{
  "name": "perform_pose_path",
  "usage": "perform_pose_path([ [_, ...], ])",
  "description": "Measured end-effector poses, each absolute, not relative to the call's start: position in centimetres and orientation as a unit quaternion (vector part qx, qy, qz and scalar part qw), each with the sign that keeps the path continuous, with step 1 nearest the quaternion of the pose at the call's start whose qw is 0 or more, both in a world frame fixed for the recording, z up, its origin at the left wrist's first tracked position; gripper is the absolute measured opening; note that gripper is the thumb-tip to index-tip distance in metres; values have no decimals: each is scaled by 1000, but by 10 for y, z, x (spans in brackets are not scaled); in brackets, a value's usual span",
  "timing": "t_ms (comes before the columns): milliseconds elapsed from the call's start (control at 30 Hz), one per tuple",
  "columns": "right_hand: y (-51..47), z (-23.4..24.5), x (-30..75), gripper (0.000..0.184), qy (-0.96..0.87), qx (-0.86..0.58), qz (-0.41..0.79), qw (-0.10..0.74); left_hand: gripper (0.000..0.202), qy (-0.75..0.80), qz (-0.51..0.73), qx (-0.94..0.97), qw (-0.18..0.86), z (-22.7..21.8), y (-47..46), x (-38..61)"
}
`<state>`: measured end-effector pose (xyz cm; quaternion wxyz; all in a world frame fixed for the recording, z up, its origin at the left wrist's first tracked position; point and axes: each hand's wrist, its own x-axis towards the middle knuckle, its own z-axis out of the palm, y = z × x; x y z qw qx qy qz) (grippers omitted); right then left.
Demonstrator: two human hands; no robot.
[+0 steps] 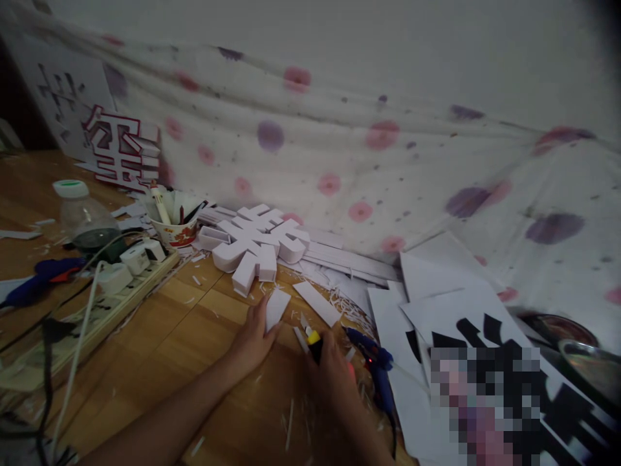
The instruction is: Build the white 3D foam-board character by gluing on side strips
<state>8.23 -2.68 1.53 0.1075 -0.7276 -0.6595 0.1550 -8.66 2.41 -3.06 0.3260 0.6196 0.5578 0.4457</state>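
Low over the wooden table, my left hand (255, 331) grips a small white board piece (278, 307) between thumb and fingers. My right hand (334, 366) is closed around a black and yellow utility knife (314, 339), its blade out and pointing up and away from me. Just beyond the blade lies a white board strip (317, 303). A thin white sliver (299, 338) sits beside the knife, partly hidden by my right hand. Farther back rests a white built-up character (259, 243) made of board. A blue glue gun (371, 353) lies right of my right hand.
A long power strip (111, 317) with plugs and cables runs along the left. Behind it stand a bottle (87, 220) and a paper cup (174, 232) of pens. Another blue glue gun (41, 275) lies far left. White sheets (398, 362) with black shapes cover the right; scraps are scattered around.
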Motion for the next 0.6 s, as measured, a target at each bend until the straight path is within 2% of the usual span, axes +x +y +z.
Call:
perform_pose_path([
  [133,-25,11,82,25,-661,-717,161,153,71,578,401,650,287,-25,19,-93],
  [233,-26,9,83,25,-661,-717,156,160,55,595,347,669,278,-9,19,-107],
  [333,-27,8,84,24,-658,-723,157,139,35,639,242,684,257,8,21,-122],
  [433,-28,7,85,22,-658,-724,164,131,24,616,228,717,232,19,23,-132],
  [500,-27,5,86,23,-658,-718,169,149,28,529,233,775,255,20,25,-136],
  [600,-25,-1,88,26,-656,-709,163,202,65,407,182,841,307,12,27,-142],
])
